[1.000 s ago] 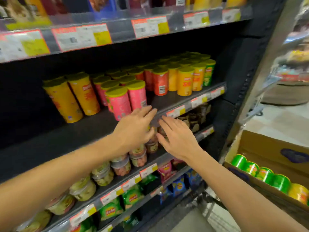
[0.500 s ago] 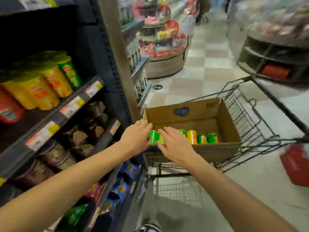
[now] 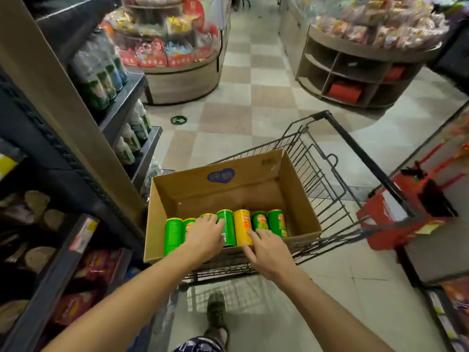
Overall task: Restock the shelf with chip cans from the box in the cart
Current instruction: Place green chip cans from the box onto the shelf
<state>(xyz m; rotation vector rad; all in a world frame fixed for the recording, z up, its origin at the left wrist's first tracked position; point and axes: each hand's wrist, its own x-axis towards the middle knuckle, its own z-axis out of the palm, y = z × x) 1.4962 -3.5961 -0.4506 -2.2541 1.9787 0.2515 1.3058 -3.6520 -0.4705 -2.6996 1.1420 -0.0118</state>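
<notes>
Head view — both grips apart: left hand point(image 3: 203, 238), right hand point(image 3: 267, 251) over cans point(image 3: 242, 227).

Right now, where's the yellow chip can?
In the head view, the yellow can lies in the cardboard box, between green cans, just beyond the right hand.

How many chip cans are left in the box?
7 visible, in one row along the box's near wall: six green cans, one yellow can fifth from left. Hands partly cover some.
</notes>
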